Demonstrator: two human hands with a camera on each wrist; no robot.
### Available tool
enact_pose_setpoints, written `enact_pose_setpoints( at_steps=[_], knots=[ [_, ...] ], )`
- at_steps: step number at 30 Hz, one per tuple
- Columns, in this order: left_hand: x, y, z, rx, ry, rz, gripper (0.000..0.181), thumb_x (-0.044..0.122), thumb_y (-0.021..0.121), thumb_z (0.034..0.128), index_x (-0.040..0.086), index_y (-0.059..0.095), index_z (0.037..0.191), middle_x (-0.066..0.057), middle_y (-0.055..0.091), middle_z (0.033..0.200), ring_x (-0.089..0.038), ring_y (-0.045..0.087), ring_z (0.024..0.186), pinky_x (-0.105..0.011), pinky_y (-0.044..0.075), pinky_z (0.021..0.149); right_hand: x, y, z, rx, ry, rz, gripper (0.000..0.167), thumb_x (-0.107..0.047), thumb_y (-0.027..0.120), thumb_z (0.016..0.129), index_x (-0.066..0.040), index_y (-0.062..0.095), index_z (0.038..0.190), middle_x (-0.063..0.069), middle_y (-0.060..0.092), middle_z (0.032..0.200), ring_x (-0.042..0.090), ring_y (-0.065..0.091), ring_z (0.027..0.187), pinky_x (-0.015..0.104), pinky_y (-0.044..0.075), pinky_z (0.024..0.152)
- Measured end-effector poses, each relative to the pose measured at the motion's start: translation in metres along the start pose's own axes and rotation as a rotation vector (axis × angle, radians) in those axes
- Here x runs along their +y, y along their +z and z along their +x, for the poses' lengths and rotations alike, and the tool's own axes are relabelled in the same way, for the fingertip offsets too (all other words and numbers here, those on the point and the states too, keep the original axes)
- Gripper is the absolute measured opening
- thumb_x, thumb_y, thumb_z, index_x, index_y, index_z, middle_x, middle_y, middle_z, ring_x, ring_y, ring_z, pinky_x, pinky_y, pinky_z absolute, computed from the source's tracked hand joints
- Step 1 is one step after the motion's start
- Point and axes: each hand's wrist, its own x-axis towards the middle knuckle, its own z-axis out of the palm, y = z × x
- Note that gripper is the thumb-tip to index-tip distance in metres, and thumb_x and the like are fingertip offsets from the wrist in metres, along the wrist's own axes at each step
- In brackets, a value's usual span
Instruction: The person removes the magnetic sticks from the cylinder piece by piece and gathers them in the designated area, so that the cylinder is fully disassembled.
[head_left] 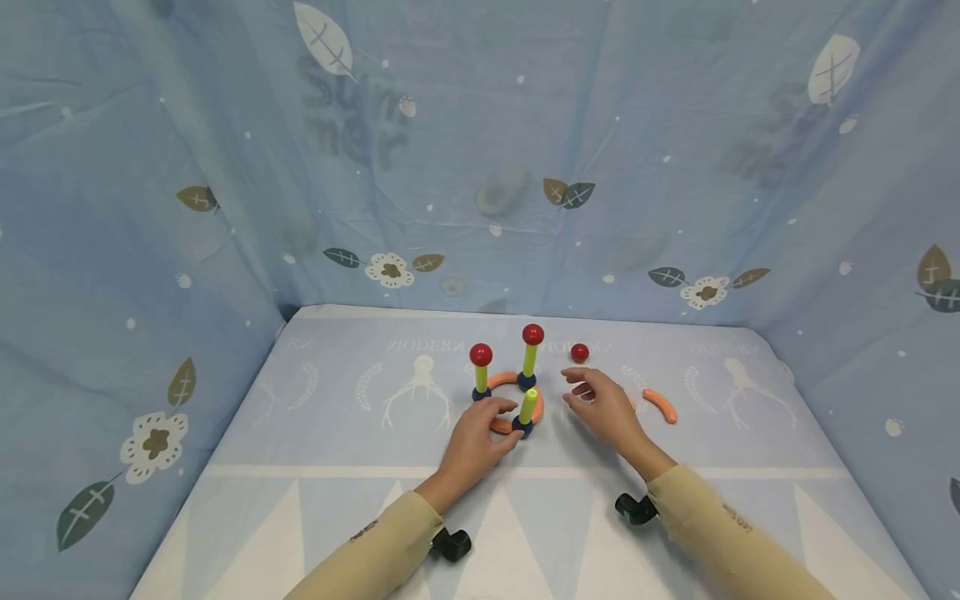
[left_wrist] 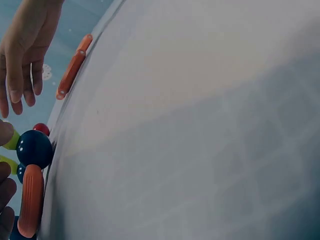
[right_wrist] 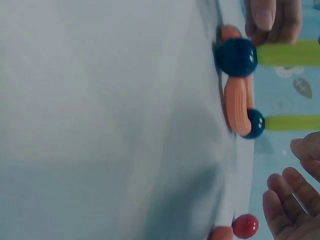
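An orange ring of curved pieces with navy balls at its joints lies on the table. Yellow-green sticks rise from these balls; two carry red balls on top, while the front stick has a bare upper end. My left hand is at the ring's near left, its thumb beside the front navy ball and its fingers loosely bent; contact is hard to tell. Right of the ring, my right hand hovers with fingers spread and nothing held, as the right wrist view shows its fingers apart.
A loose red ball lies behind my right hand. To that hand's right is a curved orange piece, with another partly hidden by the hand. Patterned blue cloth hangs behind and at both sides of the table.
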Motion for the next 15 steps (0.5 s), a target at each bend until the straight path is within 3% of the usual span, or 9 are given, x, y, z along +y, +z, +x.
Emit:
enact_pose_setpoints(
  at_steps=[4, 15],
  knots=[
    [-0.001, 0.003, 0.000, 0.002, 0.010, 0.005, 0.041, 0.024, 0.083, 0.0865, 0.010, 0.068, 0.122, -0.001, 0.070, 0.115, -0.020, 0.065, 0.107, -0.044, 0.051, 0.097, -0.006, 0.007, -0.009, -0.010, -0.049, 0.058, 0.040, -0.009, 0.077, 0.091, -0.009, 0.066, 0.129, 0.012, 0.069, 0.117, 0.023, 0.069, 0.100, 0.042, 0.058, 0.086],
    [-0.001, 0.009, -0.001, 0.037, -0.006, 0.041, 0.038, 0.023, 0.085, 0.0841, 0.013, 0.070, 0.117, 0.001, 0.072, 0.109, -0.016, 0.064, 0.106, -0.048, 0.041, 0.100, -0.024, 0.027, -0.025, -0.048, -0.081, 0.177, 0.035, -0.012, 0.076, 0.093, -0.011, 0.068, 0.126, 0.005, 0.070, 0.117, 0.022, 0.069, 0.102, 0.034, 0.058, 0.086]
  ],
)
